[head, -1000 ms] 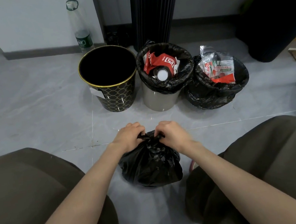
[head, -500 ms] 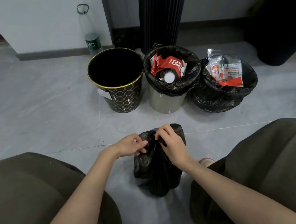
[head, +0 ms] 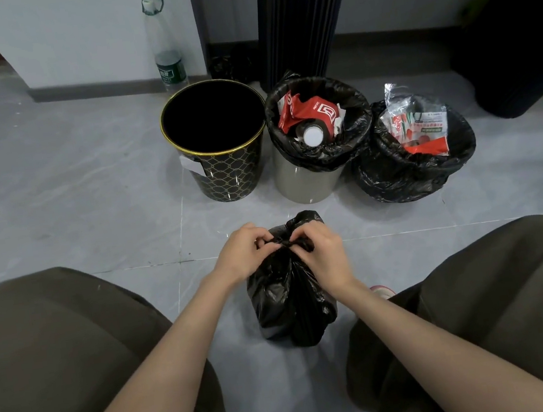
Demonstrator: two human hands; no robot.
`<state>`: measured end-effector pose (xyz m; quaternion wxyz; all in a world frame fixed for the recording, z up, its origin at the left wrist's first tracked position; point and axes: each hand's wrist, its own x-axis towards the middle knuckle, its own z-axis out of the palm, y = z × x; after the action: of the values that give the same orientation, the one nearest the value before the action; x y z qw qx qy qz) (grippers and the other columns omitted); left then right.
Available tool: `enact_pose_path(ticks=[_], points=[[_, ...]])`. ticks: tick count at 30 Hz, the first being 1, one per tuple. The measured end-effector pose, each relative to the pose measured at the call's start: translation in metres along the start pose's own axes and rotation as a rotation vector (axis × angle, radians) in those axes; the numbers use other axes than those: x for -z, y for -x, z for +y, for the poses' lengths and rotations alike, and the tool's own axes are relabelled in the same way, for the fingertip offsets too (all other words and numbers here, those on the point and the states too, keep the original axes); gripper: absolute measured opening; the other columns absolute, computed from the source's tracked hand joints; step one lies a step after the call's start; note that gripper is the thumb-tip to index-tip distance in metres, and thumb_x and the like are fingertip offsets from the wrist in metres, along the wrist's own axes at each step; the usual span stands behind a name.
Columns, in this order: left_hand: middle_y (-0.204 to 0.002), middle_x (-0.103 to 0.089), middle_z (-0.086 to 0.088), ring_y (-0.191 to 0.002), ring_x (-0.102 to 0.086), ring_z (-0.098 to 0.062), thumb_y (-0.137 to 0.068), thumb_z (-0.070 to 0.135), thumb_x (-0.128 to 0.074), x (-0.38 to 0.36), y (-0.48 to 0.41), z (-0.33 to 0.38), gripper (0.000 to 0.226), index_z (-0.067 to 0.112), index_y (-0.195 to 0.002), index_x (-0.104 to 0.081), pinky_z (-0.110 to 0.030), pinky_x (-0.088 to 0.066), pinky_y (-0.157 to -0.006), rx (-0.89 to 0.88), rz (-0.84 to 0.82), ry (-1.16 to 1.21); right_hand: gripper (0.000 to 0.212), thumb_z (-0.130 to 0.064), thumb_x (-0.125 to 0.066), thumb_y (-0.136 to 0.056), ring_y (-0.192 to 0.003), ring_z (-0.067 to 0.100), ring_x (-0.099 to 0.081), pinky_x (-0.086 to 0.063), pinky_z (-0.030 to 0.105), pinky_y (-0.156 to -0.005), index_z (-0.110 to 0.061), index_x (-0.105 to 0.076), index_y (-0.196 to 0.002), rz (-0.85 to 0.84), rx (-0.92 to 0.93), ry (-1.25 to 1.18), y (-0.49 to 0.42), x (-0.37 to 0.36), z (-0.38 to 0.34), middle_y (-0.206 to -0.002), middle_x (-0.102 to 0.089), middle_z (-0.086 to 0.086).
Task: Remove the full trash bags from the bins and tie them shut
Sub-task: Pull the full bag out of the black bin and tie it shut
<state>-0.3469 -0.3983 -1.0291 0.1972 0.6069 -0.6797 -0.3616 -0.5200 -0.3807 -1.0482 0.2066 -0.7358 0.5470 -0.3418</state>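
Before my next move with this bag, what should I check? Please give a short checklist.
1. Left hand and right hand pinch the bag at its neck: ok.
2. Neck knotted: cannot tell, fingers hide it.
3. Black bin emptied: ok.
4. Grey bin liner taken out: not ok, full and inside.
5. Right bag tied: not ok, open, wrappers showing.

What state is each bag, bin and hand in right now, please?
Small black bag, out of any bin, neck bunched between both hands.
Left hand, pinching the bag's neck.
Right hand, pinching the bag's neck.
Patterned bin, upright, no liner.
Grey bin, lined, full, bag open.
Rightmost bag, full, open.
Bottle, upright.
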Motion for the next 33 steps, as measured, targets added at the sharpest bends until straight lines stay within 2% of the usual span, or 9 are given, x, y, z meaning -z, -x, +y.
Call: enact_pose_path(ticks=[6,11,16,18,21,24,27,29,33], points=[[-0.089,-0.057,0.011,-0.087,-0.051,-0.016,-0.091,0.031,-0.055,0.012,0.003,0.013,0.014,0.02,-0.083,-0.058,-0.03,-0.039,-0.07,-0.085,0.136,-0.36,0.01,-0.007,-0.078,-0.071,-0.071,0.014,-0.063,-0.051,0.027,-0.067,-0.012,-0.075,-0.079,-0.016,-0.103,-0.048,-0.013,0.009,-0.003,-0.076,-0.071,0.002],[-0.095,-0.064,0.006,-0.091,-0.058,-0.021,-0.091,0.028,-0.053,0.017,0.009,0.004,0.014,0.018,-0.082,-0.058,-0.032,-0.043,-0.074,0.134,0.13,-0.371,0.009,-0.013,-0.083,-0.068,-0.062,0.008,-0.063,-0.052,0.019,-0.064,-0.012,-0.075,-0.072,-0.079,-0.446,-0.24,-0.008,0.022,0.006,-0.071,-0.072,0.0],[-0.088,-0.063,0.003,-0.086,-0.057,-0.024,-0.091,0.025,-0.053,0.02,0.015,-0.006,0.013,0.021,-0.079,-0.053,-0.03,-0.04,-0.068,0.266,0.155,-0.293,0.017,-0.004,-0.079,-0.073,-0.058,0.015,-0.062,-0.056,0.017,-0.057,0.007,-0.07,-0.083,-0.036,-0.83,-0.533,0.005,0.031,0.02,-0.067,-0.068,0.008],[-0.088,-0.061,-0.002,-0.084,-0.056,-0.024,-0.09,0.023,-0.055,0.019,0.011,-0.004,0.016,0.018,-0.075,-0.052,-0.033,-0.043,-0.071,0.273,0.133,-0.178,0.012,-0.004,-0.076,-0.077,-0.06,0.015,-0.061,-0.056,0.016,-0.056,0.001,-0.07,-0.085,-0.066,-0.845,-0.559,0.002,0.032,0.018,-0.07,-0.066,0.009],[-0.103,-0.058,-0.007,-0.094,-0.056,-0.022,-0.089,0.018,-0.06,0.022,0.003,0.002,0.022,0.015,-0.068,-0.053,-0.034,-0.043,-0.089,0.225,0.082,0.105,0.009,-0.009,-0.07,-0.084,-0.063,0.006,-0.058,-0.049,0.01,-0.057,-0.006,-0.068,-0.092,-0.042,-0.815,-0.597,-0.007,0.033,0.011,-0.075,-0.065,0.002],[-0.117,-0.06,0.003,-0.101,-0.057,-0.009,-0.095,0.015,-0.049,0.023,0.002,0.019,0.018,0.005,-0.083,-0.057,-0.017,-0.041,-0.087,0.17,0.006,0.282,0.012,-0.011,-0.064,-0.089,-0.084,0.01,-0.062,-0.053,0.018,-0.077,-0.004,-0.063,-0.099,-0.036,-0.821,-0.703,-0.012,0.029,0.004,-0.097,-0.066,0.006],[-0.093,-0.07,0.001,-0.086,-0.062,0.002,-0.099,0.015,-0.038,0.016,0.003,0.032,0.02,0.008,-0.084,-0.05,-0.004,-0.042,-0.076,0.182,-0.037,0.444,0.013,-0.009,-0.053,-0.096,-0.084,0.014,-0.065,-0.054,0.016,-0.076,0.001,-0.059,-0.094,-0.032,-0.854,-0.8,-0.011,0.022,-0.004,-0.095,-0.067,0.013],[-0.075,-0.066,-0.005,-0.083,-0.066,-0.013,-0.101,0.016,-0.033,0.011,0.001,0.033,0.025,0.008,-0.081,-0.046,-0.017,-0.045,-0.082,0.229,-0.05,0.544,0.025,-0.007,-0.044,-0.099,-0.078,0.013,-0.068,-0.054,0.014,-0.07,0.011,-0.061,-0.098,-0.08,-0.844,-0.829,-0.009,0.021,-0.009,-0.09,-0.07,0.013],[-0.059,-0.039,-0.002,-0.066,-0.058,-0.019,-0.1,0.015,-0.031,0.006,-0.005,0.03,0.031,0.013,-0.07,-0.037,-0.034,-0.05,-0.087,0.386,-0.052,0.718,0.029,-0.008,-0.039,-0.101,-0.071,0.019,-0.061,-0.055,0.019,-0.064,-0.006,-0.053,-0.075,-0.086,-0.953,-0.812,-0.007,0.02,-0.014,-0.074,-0.061,0.006]])
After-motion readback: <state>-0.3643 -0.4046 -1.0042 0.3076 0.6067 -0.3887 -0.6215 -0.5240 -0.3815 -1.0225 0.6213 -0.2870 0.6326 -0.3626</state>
